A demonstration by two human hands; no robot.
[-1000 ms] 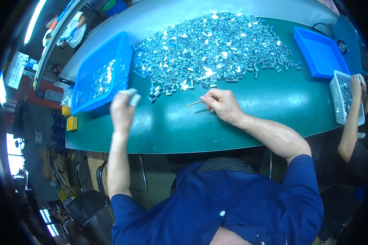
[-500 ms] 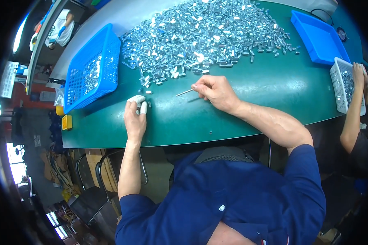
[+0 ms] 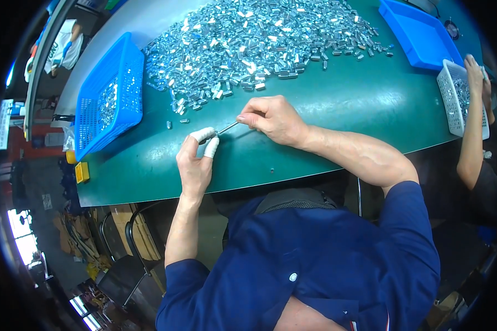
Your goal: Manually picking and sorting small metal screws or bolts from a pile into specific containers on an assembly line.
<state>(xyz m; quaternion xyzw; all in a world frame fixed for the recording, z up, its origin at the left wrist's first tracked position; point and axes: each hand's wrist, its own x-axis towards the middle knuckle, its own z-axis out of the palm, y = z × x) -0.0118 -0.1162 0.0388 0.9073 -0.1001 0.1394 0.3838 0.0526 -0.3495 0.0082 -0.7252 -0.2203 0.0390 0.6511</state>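
1. A green worktop (image 3: 348, 110) bears a heap of small metal pieces (image 3: 248, 49); a blue perforated basket (image 3: 133, 91) stands at left.
2. The slim metal rod (image 3: 228, 128) lies between the hands, its long axis slanting down-left from the right fingertips.
3. Right hand (image 3: 279, 122): pinching the rod's upper end.
4. Left hand (image 3: 197, 165): white-covered thumb and forefinger at its lower tip; grip unclear.
5. Green surface stretches between heap and near edge (image 3: 292, 178), widest rightward.

Metal rod (image 3: 228, 127) | thin, straight | slanted | end at metal piece (image 3: 216, 133), mostly hidden
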